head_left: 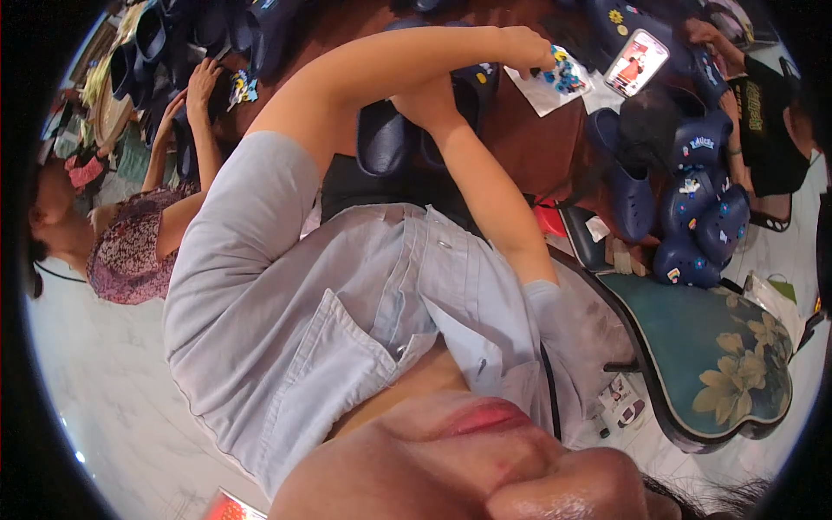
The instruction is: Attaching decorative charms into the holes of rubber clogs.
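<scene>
Curling at blue charms (568,80) are left fingers (546,60) — grip unclear, as with right fingers (405,103) at a navy clog (384,146).

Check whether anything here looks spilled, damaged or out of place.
Nothing looks clearly spilled or damaged. One mild oddity: a small white printed item appears to lie on the floor beside the green floral chair, while the charms sit on a white sheet on the table.
</scene>
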`<action>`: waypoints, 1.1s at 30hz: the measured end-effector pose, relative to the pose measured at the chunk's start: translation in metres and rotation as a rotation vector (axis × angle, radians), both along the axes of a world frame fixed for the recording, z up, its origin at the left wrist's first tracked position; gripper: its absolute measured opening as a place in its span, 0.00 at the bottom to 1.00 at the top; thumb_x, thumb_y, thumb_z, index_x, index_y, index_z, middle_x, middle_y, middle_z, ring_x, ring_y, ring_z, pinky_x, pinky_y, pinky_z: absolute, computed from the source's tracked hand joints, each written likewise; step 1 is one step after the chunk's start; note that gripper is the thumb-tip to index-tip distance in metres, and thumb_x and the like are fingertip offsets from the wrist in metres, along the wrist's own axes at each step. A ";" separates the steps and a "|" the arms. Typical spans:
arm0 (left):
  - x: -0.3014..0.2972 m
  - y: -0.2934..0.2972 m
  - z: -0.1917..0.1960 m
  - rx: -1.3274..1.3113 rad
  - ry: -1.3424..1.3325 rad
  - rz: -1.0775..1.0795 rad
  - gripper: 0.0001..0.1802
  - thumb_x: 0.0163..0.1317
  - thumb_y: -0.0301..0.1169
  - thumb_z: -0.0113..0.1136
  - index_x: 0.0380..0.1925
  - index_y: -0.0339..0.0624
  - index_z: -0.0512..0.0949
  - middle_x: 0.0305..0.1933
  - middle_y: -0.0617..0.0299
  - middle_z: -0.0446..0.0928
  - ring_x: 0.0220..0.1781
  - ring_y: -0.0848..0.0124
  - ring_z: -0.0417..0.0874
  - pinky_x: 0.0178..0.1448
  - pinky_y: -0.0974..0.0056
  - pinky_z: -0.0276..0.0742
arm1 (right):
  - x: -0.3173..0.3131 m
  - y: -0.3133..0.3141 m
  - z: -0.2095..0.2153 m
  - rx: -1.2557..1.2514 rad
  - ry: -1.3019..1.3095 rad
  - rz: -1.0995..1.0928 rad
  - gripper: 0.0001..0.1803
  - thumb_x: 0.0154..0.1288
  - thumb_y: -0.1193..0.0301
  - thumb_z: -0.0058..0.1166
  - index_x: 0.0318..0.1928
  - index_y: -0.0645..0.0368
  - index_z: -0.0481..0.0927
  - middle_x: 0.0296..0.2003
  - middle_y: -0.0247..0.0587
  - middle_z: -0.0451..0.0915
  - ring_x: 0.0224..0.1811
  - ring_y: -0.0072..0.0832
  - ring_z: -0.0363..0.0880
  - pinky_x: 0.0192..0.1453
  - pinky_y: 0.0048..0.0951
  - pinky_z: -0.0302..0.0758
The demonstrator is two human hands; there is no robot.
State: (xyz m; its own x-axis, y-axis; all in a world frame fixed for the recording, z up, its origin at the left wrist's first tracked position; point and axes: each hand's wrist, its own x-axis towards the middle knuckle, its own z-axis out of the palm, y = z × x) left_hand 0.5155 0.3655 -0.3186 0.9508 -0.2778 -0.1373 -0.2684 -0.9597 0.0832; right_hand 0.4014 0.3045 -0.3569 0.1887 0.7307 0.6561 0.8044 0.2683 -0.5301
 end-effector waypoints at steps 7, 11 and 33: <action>0.018 0.012 -0.022 0.001 -0.024 0.110 0.20 0.50 0.38 0.75 0.44 0.49 0.84 0.39 0.54 0.85 0.45 0.52 0.87 0.48 0.50 0.80 | 0.000 0.001 -0.011 0.000 0.106 0.046 0.19 0.63 0.71 0.57 0.55 0.60 0.78 0.55 0.53 0.78 0.63 0.51 0.71 0.67 0.49 0.66; 0.027 0.036 -0.033 -0.323 -0.130 0.300 0.15 0.55 0.41 0.72 0.39 0.46 0.86 0.39 0.55 0.86 0.42 0.57 0.87 0.48 0.54 0.81 | -0.005 -0.003 -0.002 -0.053 0.125 0.029 0.20 0.63 0.69 0.57 0.55 0.59 0.78 0.53 0.52 0.80 0.62 0.51 0.72 0.66 0.49 0.67; -0.181 0.198 -0.005 -1.265 0.075 0.710 0.16 0.62 0.33 0.72 0.45 0.34 0.85 0.35 0.62 0.86 0.36 0.75 0.83 0.43 0.68 0.80 | 0.006 0.004 -0.002 -0.019 -0.403 -0.096 0.20 0.51 0.69 0.61 0.48 0.54 0.81 0.48 0.36 0.81 0.49 0.35 0.78 0.48 0.38 0.74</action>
State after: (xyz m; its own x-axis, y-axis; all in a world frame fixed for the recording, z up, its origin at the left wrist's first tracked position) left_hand 0.3348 0.5632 -0.3232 0.9387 0.2681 -0.2169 0.2657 -0.1613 0.9505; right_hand 0.4071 0.3084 -0.3585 -0.0127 0.7349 0.6781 0.9696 0.1749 -0.1713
